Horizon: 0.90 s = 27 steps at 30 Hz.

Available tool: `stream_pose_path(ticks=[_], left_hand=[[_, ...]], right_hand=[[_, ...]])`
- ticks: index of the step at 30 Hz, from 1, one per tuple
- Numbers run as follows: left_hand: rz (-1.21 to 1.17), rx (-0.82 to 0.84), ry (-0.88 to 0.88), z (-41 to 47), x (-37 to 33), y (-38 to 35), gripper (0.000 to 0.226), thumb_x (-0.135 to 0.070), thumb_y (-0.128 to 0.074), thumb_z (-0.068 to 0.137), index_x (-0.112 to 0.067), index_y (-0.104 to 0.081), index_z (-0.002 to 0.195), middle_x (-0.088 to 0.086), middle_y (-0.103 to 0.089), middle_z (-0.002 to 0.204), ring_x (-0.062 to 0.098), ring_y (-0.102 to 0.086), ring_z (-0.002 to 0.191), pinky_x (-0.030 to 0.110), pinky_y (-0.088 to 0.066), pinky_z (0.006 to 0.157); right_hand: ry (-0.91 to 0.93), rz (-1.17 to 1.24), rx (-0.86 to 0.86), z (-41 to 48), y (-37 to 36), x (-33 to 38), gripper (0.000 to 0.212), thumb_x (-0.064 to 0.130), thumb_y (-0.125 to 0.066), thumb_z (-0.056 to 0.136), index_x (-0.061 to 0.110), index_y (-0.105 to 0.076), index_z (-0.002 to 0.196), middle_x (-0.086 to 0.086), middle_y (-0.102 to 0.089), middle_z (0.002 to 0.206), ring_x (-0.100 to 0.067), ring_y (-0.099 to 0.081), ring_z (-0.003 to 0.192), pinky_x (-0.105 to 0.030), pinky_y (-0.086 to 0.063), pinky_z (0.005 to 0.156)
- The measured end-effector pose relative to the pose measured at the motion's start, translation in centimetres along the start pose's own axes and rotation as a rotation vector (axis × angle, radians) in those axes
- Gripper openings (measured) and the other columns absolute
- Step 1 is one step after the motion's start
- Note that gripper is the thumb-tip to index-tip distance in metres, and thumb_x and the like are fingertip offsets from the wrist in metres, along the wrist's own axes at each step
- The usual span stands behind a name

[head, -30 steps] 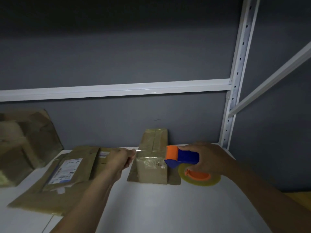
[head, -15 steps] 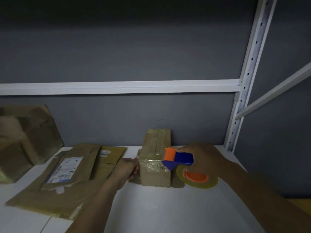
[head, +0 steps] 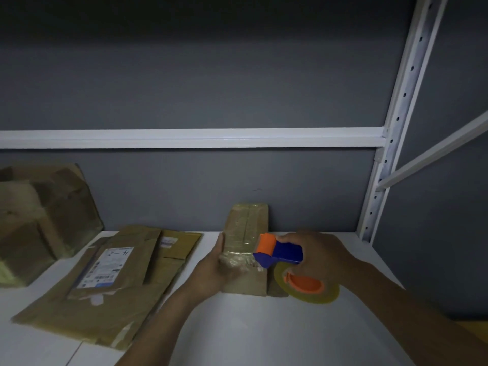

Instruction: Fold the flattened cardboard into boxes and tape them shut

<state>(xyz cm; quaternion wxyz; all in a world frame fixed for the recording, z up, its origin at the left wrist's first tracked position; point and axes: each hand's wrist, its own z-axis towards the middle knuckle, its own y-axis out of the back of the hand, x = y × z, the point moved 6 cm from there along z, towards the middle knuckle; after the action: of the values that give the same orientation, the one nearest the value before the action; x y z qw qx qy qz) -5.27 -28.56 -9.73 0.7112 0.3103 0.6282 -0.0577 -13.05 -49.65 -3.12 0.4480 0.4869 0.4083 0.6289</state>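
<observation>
A person's left hand clasps the near left corner of a small box on a white shelf, the thumb up along the box's side and the fingers curled onto its front. A second ago that hand was off to the side, pinching the free end of a clear strip well apart from the cardboard. It has since carried the strip in and pressed it against the box.

The right hand is wrapped around the blue handle of a tape dispenser. Its orange roller sits at the box's top edge, just across from the left thumb, and its yellowish roll hangs below the right palm, beside the box.

The strip now appears to be laid across the top, so this box looks close to sealed. The tape probably has yet to be cut.

Just outside the left forearm lies a stack of flattened cardboard, one sheet with a white label, apparently awaiting folding. Farther out beyond it, crumpled boxes lean against the grey wall. Past the right hand stands a white shelf upright. Nothing lies between the hands and the box. The dim light and blur hide the tape's exact edge.
</observation>
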Motion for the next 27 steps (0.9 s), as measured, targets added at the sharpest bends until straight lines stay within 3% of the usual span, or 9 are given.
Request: stream_pose_path(ticks=[1, 3, 4, 5, 9, 12, 16, 22, 27], left_hand=[[0.146, 0.041, 0.012, 0.4, -0.3, 0.2, 0.102, -0.075, -0.053, 0.078, -0.024, -0.009, 0.155, 0.002, -0.035, 0.154, 0.026, -0.036, 0.139, 0.039, -0.037, 0.109], [0.801, 0.040, 0.011, 1.4, -0.4, 0.7, 0.119, -0.080, -0.052, 0.074, -0.018, 0.012, 0.153, 0.007, 0.011, 0.162, 0.032, 0.009, 0.148, 0.044, -0.006, 0.119], [1.007, 0.010, -0.081, 1.6, -1.1, 0.5, 0.116, -0.072, -0.057, 0.078, -0.019, 0.014, 0.153, 0.004, 0.020, 0.160, 0.028, 0.019, 0.146, 0.044, 0.002, 0.120], [1.071, 0.002, -0.159, 1.6, -1.6, 0.2, 0.112, -0.067, -0.058, 0.081, -0.020, 0.012, 0.153, 0.001, 0.019, 0.160, 0.023, 0.020, 0.146, 0.042, 0.006, 0.120], [1.092, -0.022, -0.335, 1.7, -2.0, -0.5, 0.103, -0.063, -0.058, 0.083, -0.021, 0.003, 0.154, -0.007, 0.004, 0.161, 0.014, 0.006, 0.148, 0.025, 0.013, 0.113], [1.098, -0.058, -0.440, 1.8, -1.6, 0.0, 0.099, -0.066, -0.057, 0.077, -0.024, -0.010, 0.153, -0.008, -0.008, 0.158, 0.016, -0.010, 0.148, 0.022, 0.008, 0.114], [1.098, -0.075, -0.412, 2.0, -1.5, 0.2, 0.099, -0.075, -0.032, 0.065, -0.026, -0.025, 0.151, -0.004, -0.025, 0.157, 0.021, -0.024, 0.145, 0.026, -0.003, 0.117], [1.076, -0.065, -0.342, 2.3, -1.1, -0.1, 0.094, -0.074, -0.045, 0.064, -0.025, -0.041, 0.145, -0.002, -0.044, 0.148, 0.025, -0.043, 0.135, 0.028, -0.013, 0.109], [1.060, -0.079, -0.352, 2.2, -1.4, -0.3, 0.100, -0.076, -0.034, 0.062, -0.031, -0.022, 0.151, -0.010, -0.022, 0.157, 0.017, -0.019, 0.146, 0.033, -0.008, 0.115]], right_hand=[[0.003, -0.001, -0.007, 0.2, -0.1, 0.3, 0.077, 0.049, -0.074, 0.076, 0.041, -0.034, 0.142, 0.013, -0.046, 0.141, -0.007, -0.047, 0.121, -0.013, -0.033, 0.082], [0.018, -0.004, -0.014, 1.0, -0.5, 1.1, 0.077, 0.049, -0.073, 0.077, 0.042, -0.033, 0.143, 0.013, -0.045, 0.141, -0.008, -0.048, 0.121, -0.015, -0.035, 0.084], [0.024, 0.004, -0.016, 1.4, -0.8, 1.5, 0.078, 0.049, -0.072, 0.077, 0.042, -0.033, 0.143, 0.012, -0.045, 0.142, -0.009, -0.048, 0.122, -0.016, -0.037, 0.085], [0.026, 0.015, -0.013, 1.7, -1.1, 1.8, 0.078, 0.049, -0.072, 0.077, 0.041, -0.033, 0.143, 0.012, -0.045, 0.142, -0.009, -0.048, 0.123, -0.016, -0.038, 0.086], [0.026, 0.054, 0.016, 1.9, -1.5, 1.4, 0.077, 0.050, -0.071, 0.078, 0.041, -0.032, 0.144, 0.012, -0.044, 0.143, -0.010, -0.046, 0.123, -0.016, -0.038, 0.084], [0.035, 0.032, 0.054, 1.3, -1.1, 0.2, 0.076, 0.051, -0.069, 0.079, 0.044, -0.030, 0.144, 0.012, -0.046, 0.136, -0.008, -0.047, 0.118, -0.016, -0.035, 0.081], [0.014, -0.077, 0.123, -0.6, -1.2, -2.8, 0.076, 0.052, -0.066, 0.082, 0.045, -0.024, 0.145, 0.009, -0.049, 0.128, -0.009, -0.051, 0.108, -0.019, -0.043, 0.085], [0.018, -0.144, 0.097, -2.3, -2.6, -2.9, 0.071, 0.049, -0.063, 0.085, 0.039, -0.028, 0.147, 0.006, -0.051, 0.125, -0.011, -0.053, 0.108, -0.017, -0.035, 0.081], [0.019, -0.149, 0.030, -0.4, -4.1, -0.1, 0.059, 0.038, -0.064, 0.085, 0.035, -0.042, 0.139, -0.001, -0.056, 0.117, -0.019, -0.057, 0.103, -0.023, -0.040, 0.080]])
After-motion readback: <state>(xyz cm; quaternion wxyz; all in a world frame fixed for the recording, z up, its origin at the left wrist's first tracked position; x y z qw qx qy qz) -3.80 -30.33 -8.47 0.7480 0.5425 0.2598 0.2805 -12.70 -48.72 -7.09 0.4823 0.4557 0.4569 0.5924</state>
